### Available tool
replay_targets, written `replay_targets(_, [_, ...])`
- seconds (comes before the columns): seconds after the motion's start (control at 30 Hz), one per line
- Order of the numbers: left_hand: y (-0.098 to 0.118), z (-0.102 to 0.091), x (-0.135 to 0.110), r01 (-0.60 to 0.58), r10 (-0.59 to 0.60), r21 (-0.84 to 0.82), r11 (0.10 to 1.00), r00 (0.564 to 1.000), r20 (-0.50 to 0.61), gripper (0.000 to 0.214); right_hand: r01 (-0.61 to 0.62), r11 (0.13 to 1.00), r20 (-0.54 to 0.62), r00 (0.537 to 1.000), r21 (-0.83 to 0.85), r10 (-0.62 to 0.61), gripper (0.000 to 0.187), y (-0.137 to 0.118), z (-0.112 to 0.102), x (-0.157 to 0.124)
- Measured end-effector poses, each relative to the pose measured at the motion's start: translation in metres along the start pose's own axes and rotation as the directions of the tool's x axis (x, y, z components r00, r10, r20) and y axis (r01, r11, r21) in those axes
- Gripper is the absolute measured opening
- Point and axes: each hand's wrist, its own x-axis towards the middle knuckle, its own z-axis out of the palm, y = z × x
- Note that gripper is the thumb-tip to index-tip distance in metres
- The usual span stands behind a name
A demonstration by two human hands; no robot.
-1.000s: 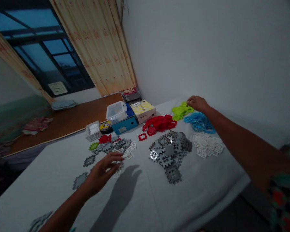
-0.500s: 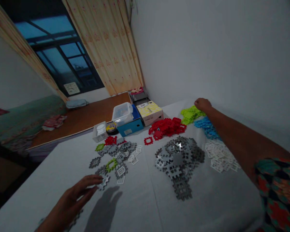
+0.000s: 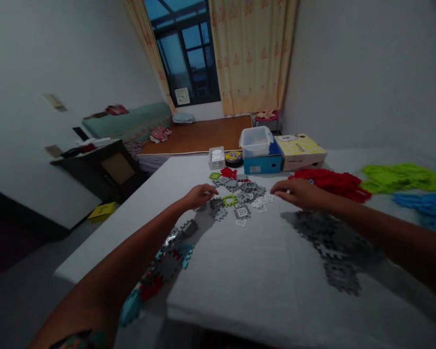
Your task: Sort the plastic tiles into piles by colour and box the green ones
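My left hand [image 3: 200,196] reaches to the left edge of a mixed pile, its fingers and thumb apart near some grey toothed plates [image 3: 221,213]. At the pile's right side is my right hand [image 3: 301,193], with a gap between thumb and fingers, close to the white window-lattice pieces [image 3: 261,202]; nothing shows in it. A green toothed frame [image 3: 229,200] lies between the hands. Under my right wrist are a heap of dark grey toothed plates [image 3: 341,278] and, behind it, a red heap [image 3: 329,180].
Heaps of green pieces [image 3: 403,177] and blue pieces [image 3: 421,206] lie on the right. Along the back stand a blue box [image 3: 263,164] with a clear plastic tub [image 3: 256,140], and a yellow box [image 3: 301,150]. Joined multicoloured pieces [image 3: 167,266] are beyond my left forearm.
The view has swung to the left. My right hand has left the green heap and moved over to the mixed pile. My left hand has moved forward beside the pile.
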Motion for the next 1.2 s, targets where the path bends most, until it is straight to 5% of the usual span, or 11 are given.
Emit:
replay_targets(0.13, [-0.011, 0.005, 0.005, -0.038, 0.036, 0.026, 0.999, 0.998, 0.054, 0.024, 0.148, 0.988, 0.160, 0.975, 0.035, -0.152, 0.024, -0.080, 0.064, 0.021])
replay_targets(0.23, [-0.019, 0.006, 0.009, -0.065, 0.057, 0.080, 0.995, 0.993, 0.100, 0.024, 0.127, 0.991, 0.221, 0.969, -0.050, -0.113, 0.022, -0.104, 0.086, 0.039])
replay_targets(0.47, [-0.023, 0.005, 0.012, -0.123, 0.081, 0.168, 0.978, 0.968, 0.237, 0.034, -0.092, 0.980, 0.073, 0.992, -0.174, 0.106, 0.024, -0.068, 0.076, 0.090])
replay_targets(0.73, [-0.021, 0.002, 0.007, -0.103, 0.073, 0.074, 0.992, 0.941, 0.330, 0.033, 0.226, 0.973, 0.154, 0.964, -0.045, -0.217, 0.049, -0.094, 0.114, 0.093])
replay_targets(0.87, [-0.016, 0.000, 0.007, -0.115, 0.066, 0.116, 0.987, 0.929, 0.365, 0.039, 0.211, 0.968, 0.169, 0.968, -0.138, -0.187, 0.051, -0.106, 0.118, 0.088])
replay_targets(1.03, [-0.008, 0.000, 0.017, -0.105, 0.016, 0.189, 0.976, 0.907, 0.421, 0.036, 0.232, 0.925, 0.154, 0.969, -0.303, -0.192, 0.022, -0.116, 0.115, 0.079])
replay_targets(1.2, [-0.008, 0.000, 0.028, 0.000, -0.051, 0.148, 0.989, 0.941, 0.336, 0.036, 0.124, 0.948, 0.016, 0.992, -0.293, -0.124, 0.019, -0.104, 0.095, 0.061])
